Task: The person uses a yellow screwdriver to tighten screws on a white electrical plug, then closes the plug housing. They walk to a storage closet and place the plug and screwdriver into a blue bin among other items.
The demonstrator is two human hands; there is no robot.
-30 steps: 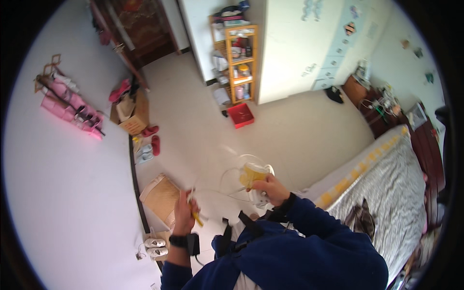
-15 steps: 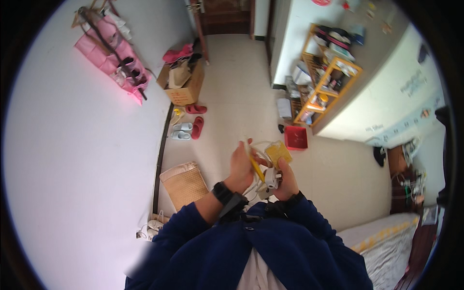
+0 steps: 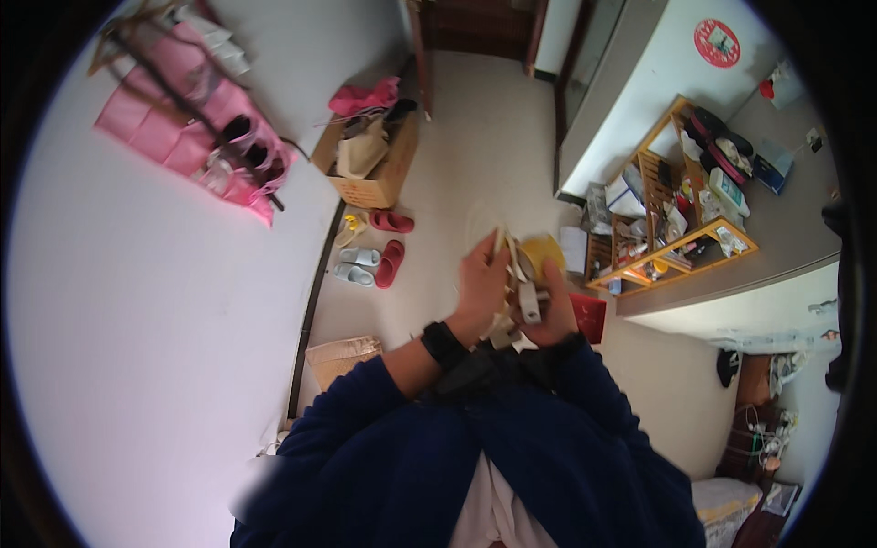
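Note:
Both hands are held together in front of my chest. My left hand is closed around a whitish cable, which is blurred. My right hand grips a white plug with its prongs pointing to the right. A flat yellow piece, its kind unclear, sticks out beyond the right fingers. Below the hands, close to my jacket, hangs another pale block, partly covered. The fingertips overlap the bundle, so its inner part is hidden.
A cardboard box of bags and several slippers stand along the left wall, under a pink hanging organizer. On the right are a wooden shelf rack and a red bin. A flattened cardboard piece lies nearer.
The view has turned and the room has shifted. Both hands have moved up and slightly right with the bundle. The plug has tipped, and the yellow piece looks rounder now.

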